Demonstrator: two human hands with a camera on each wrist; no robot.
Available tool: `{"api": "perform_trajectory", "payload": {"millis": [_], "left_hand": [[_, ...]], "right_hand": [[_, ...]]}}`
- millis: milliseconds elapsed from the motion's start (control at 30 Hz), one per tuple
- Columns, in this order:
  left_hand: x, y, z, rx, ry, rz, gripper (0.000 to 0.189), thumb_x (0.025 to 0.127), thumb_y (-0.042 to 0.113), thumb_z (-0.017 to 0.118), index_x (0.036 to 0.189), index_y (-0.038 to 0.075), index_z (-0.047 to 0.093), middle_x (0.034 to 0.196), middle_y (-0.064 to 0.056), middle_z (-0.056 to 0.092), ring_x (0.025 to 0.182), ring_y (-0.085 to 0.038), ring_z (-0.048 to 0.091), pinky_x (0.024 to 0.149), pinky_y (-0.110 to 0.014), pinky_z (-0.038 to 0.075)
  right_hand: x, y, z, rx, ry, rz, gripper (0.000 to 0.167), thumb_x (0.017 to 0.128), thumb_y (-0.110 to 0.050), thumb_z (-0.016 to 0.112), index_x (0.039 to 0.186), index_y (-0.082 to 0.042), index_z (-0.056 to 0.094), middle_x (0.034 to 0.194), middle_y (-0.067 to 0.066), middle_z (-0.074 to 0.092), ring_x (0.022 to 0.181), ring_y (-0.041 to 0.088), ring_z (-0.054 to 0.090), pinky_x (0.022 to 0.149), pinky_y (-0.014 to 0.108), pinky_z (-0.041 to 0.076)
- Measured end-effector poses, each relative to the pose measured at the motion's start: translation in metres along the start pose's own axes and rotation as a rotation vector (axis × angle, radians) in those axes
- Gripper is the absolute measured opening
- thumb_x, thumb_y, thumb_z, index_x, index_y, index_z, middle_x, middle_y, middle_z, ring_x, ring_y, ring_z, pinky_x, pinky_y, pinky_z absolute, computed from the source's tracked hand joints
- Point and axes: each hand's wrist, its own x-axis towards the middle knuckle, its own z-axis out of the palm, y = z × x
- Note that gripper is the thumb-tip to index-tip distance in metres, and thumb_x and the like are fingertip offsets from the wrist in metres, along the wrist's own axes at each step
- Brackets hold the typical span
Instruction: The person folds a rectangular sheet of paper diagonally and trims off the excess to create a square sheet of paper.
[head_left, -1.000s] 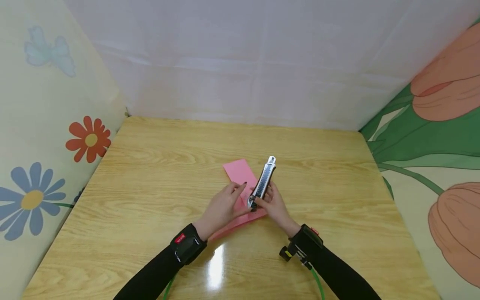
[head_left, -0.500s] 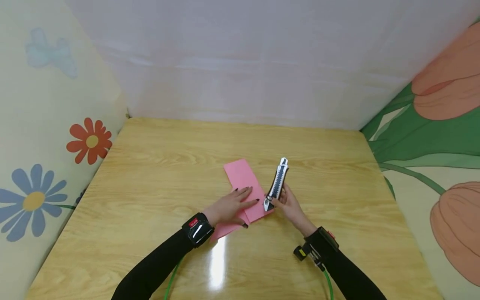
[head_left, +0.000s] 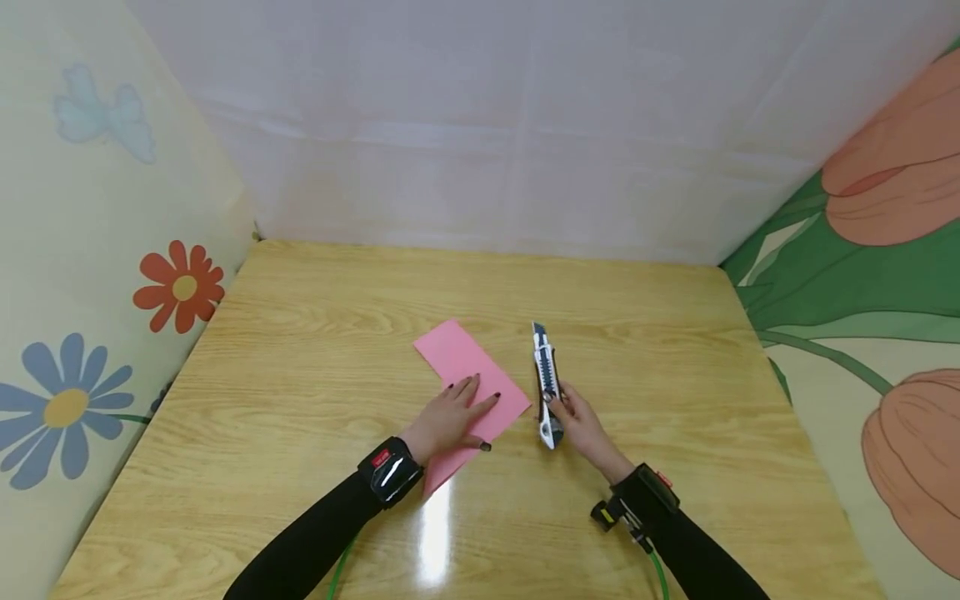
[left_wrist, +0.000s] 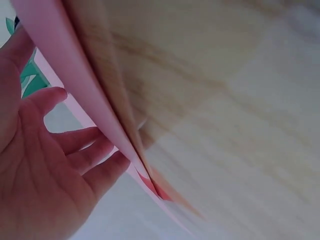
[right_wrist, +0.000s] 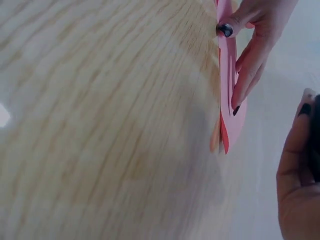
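Rests left hand, fingers spread apart, on folded pink paper, lying on light-brown wood-grain tabletop. Grips in right hand a slim silver-and-black utility knife, just beside the paper. Could nick left fingers or tear the paper through careless swing of the knife. Counted: two hands, one knife, one paper, with layers too blurred to number.

The folded pink sheet looks like smooth, matt paper. The utility knife has a silvery metal-looking body with dark parts. Beneath lies a wood-grained tabletop, glossy with a bright reflection. Behind hangs creased, matt white cloth; the left wristband shines black.
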Motion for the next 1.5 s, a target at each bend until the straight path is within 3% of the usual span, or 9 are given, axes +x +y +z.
{"api": "perform_trajectory", "payload": {"millis": [167,267,367,533,733,900,1067,1267,1500], "left_hand": [[-0.002,-0.005,0.009,0.068,0.136,0.042,0.084,0.078,0.056,0.064,0.143,0.009,0.039,0.134,-0.032,0.039,0.123,-0.044,0.04,0.099,-0.053,0.038],[0.0,-0.006,0.009,0.068,0.15,0.038,0.09,0.072,0.056,0.07,0.142,0.008,0.041,0.13,-0.029,0.041,0.121,-0.044,0.04,0.1,-0.057,0.036],[0.003,-0.003,-0.001,-0.028,0.069,0.033,0.09,0.067,0.048,0.077,0.14,0.007,0.043,0.137,-0.029,0.036,0.127,-0.046,0.033,0.103,-0.062,0.028],[0.008,-0.002,-0.008,-0.185,-0.09,0.063,0.088,0.072,0.037,0.079,0.145,0.012,0.036,0.151,-0.026,0.018,0.138,-0.046,0.012,0.107,-0.064,0.01],[0.012,0.001,-0.012,-0.262,-0.125,0.07,0.088,0.071,0.023,0.079,0.146,0.014,0.034,0.153,-0.024,0.01,0.14,-0.042,0.004,0.104,-0.069,-0.006],[0.014,0.005,-0.012,-0.243,-0.151,0.065,0.076,0.08,0.022,0.071,0.146,0.017,0.035,0.154,-0.022,0.012,0.141,-0.039,0.009,0.106,-0.066,-0.003],[0.014,0.011,-0.013,-0.115,-0.158,0.05,0.063,0.086,0.017,0.064,0.144,0.02,0.04,0.152,-0.021,0.019,0.139,-0.038,0.017,0.108,-0.064,0.003],[0.008,0.01,-0.017,0.031,-0.149,0.03,0.053,0.088,0.01,0.057,0.14,0.018,0.046,0.149,-0.022,0.029,0.135,-0.038,0.028,0.11,-0.058,0.018],[0.007,-0.002,-0.016,-0.064,-0.155,0.027,0.044,0.096,0.017,0.05,0.14,0.014,0.045,0.148,-0.024,0.029,0.134,-0.04,0.029,0.107,-0.06,0.023]], "right_hand": [[-0.003,0.0,-0.001,0.054,0.059,0.057,0.022,0.099,0.0,0.037,0.114,0.015,0.043,0.074,0.022,0.062,0.056,0.01,0.058,0.051,0.023,0.05],[-0.005,0.0,-0.001,0.106,0.061,0.084,0.023,0.101,-0.006,0.036,0.11,0.014,0.044,0.063,0.012,0.056,0.045,0.012,0.053,0.043,0.025,0.048],[-0.004,0.002,0.0,0.147,0.058,0.113,0.024,0.102,-0.01,0.035,0.104,0.013,0.044,0.056,0.007,0.051,0.039,0.012,0.05,0.039,0.025,0.045],[-0.003,0.005,0.0,0.179,0.081,0.136,0.026,0.103,-0.012,0.034,0.098,0.012,0.042,0.05,0.004,0.05,0.035,0.011,0.049,0.037,0.024,0.044],[-0.005,0.006,-0.004,0.194,0.042,0.135,0.025,0.103,-0.013,0.035,0.098,0.011,0.042,0.054,0.006,0.054,0.04,0.012,0.053,0.041,0.025,0.047],[-0.008,0.01,-0.006,0.218,0.004,0.095,0.015,0.101,-0.008,0.039,0.091,0.003,0.039,0.066,0.011,0.063,0.052,0.012,0.061,0.052,0.025,0.053],[-0.009,0.012,-0.009,0.23,-0.029,0.04,0.018,0.101,-0.008,0.038,0.102,0.01,0.039,0.061,0.005,0.056,0.047,0.01,0.054,0.046,0.023,0.048],[-0.016,0.014,-0.018,0.028,-0.076,-0.081,0.029,0.102,-0.009,0.038,0.111,0.017,0.049,0.07,0.019,0.055,0.055,0.013,0.051,0.05,0.023,0.045],[-0.036,0.018,-0.032,-0.539,-0.231,-0.1,0.025,0.093,-0.028,0.059,0.112,-0.012,0.055,0.084,-0.001,0.054,0.069,0.011,0.047,0.06,0.022,0.038]]}}
